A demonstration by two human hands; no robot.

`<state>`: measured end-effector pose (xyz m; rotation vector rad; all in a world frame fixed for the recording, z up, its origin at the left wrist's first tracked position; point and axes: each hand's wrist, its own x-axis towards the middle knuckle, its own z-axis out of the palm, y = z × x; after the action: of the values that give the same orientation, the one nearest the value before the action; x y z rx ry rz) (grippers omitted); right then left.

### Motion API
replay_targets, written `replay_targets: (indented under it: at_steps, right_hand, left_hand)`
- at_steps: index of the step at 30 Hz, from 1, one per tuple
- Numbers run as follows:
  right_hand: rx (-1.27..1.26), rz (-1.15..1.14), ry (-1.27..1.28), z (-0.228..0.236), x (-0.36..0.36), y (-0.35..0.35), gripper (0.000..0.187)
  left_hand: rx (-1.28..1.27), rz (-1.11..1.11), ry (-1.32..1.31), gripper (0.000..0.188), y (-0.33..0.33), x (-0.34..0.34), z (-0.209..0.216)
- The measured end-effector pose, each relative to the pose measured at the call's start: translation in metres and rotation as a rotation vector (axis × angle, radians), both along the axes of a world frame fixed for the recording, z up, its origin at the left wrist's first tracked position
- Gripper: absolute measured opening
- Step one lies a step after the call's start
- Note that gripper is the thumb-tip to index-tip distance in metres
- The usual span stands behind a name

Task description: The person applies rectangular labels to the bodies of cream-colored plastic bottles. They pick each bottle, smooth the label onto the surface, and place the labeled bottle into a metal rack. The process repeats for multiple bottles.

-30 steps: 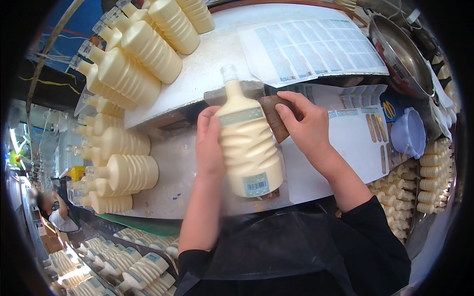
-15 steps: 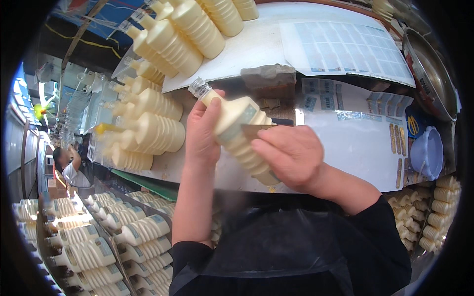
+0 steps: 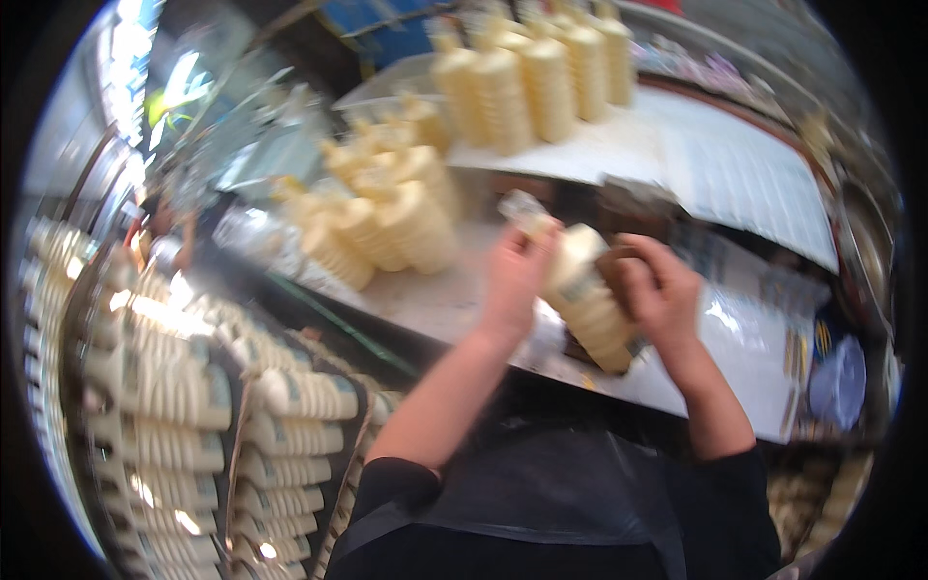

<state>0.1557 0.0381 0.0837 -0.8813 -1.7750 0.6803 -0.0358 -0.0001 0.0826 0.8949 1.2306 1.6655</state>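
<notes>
A cream ribbed plastic bottle (image 3: 592, 314) with a clear threaded neck tilts over the front of the work table. Around its neck and shoulder the fingers of my left hand (image 3: 520, 275) are closed. My right hand (image 3: 665, 290) grips a flat brown scraper-like piece (image 3: 613, 273), held against the bottle's right side. A pale blue-green label shows on the bottle's face, partly blurred. Motion smears the picture, so the scraper's exact contact with the label cannot be made out.
Cream bottles (image 3: 546, 87) stand on a raised white board, and more bottles (image 3: 401, 222) crowd the table's left. Label sheets (image 3: 759, 179) lie at right, beyond a dark block (image 3: 633, 205). A blue basin (image 3: 839, 385) sits far right. Bottle rows (image 3: 174, 391) fill the lower left.
The whole view has swung, so the scene sits further right and lower. The bottle stays in my left hand; the scraper has shifted from across its face to its right side.
</notes>
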Motion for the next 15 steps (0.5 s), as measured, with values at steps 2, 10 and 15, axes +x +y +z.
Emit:
replay_targets:
  at_steps: [2, 10, 15]
  right_hand:
    - [-0.006, -0.158, -0.097, -0.015, 0.026, 0.033, 0.025]
    - [-0.429, 0.199, 0.324, -0.001, 0.044, 0.067, 0.029]
    - [-0.39, 0.278, 0.359, 0.013, 0.039, 0.07, 0.028]
  left_hand:
    - [0.079, -0.072, 0.15, 0.023, -0.014, 0.012, 0.008]
    - [0.499, 0.255, 0.75, 0.021, -0.077, -0.003, 0.125]
    - [0.693, 0.554, 0.511, 0.016, -0.113, -0.025, 0.24]
